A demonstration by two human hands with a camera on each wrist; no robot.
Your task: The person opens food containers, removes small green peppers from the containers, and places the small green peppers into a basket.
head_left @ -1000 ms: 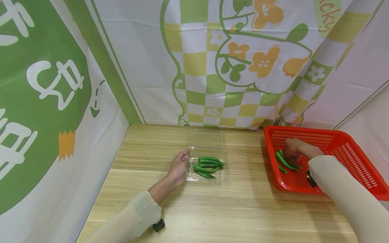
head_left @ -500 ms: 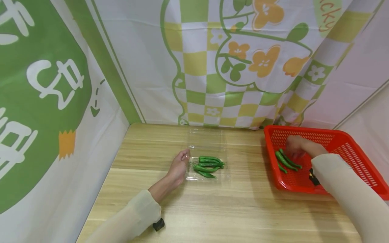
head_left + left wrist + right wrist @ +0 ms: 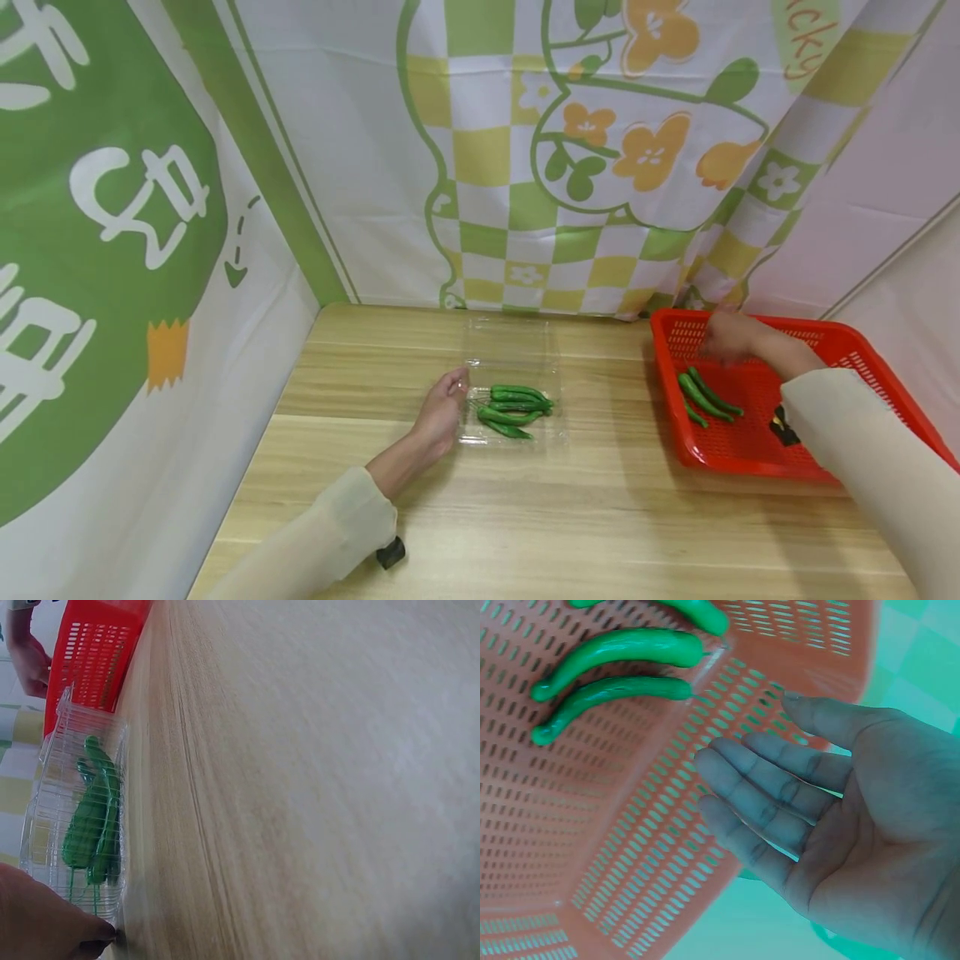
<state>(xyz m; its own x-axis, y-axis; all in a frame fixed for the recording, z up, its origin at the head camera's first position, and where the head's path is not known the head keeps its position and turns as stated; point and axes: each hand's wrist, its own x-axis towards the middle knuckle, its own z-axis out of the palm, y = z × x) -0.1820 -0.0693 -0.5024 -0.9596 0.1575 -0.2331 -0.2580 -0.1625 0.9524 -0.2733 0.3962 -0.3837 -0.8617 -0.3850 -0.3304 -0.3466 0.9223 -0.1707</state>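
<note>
My left hand (image 3: 437, 417) pinches the left edge of a clear plastic clamshell box (image 3: 551, 433), whose lid stands open toward the back. Inside it lie several green chili peppers (image 3: 517, 407), stems toward that hand. In the left wrist view, thumb and fingers (image 3: 45, 919) meet at the box's near corner. Over the back of a red plastic basket (image 3: 690, 454) is my right hand (image 3: 731, 336). The right wrist view shows that hand (image 3: 832, 802) with palm bared, fingers loosely extended, holding nothing. Green chili peppers (image 3: 622, 652) lie on the basket's floor beyond the fingertips.
The wooden table (image 3: 480, 525) carries the box at centre and the basket at right. A patterned cloth (image 3: 495, 167) hangs along the table's back edge, and another cloth wall (image 3: 255, 358) runs down the left side.
My right hand has risen from beside the peppers in the basket toward its back rim, without a pepper. The left hand and box stay where they were.
</note>
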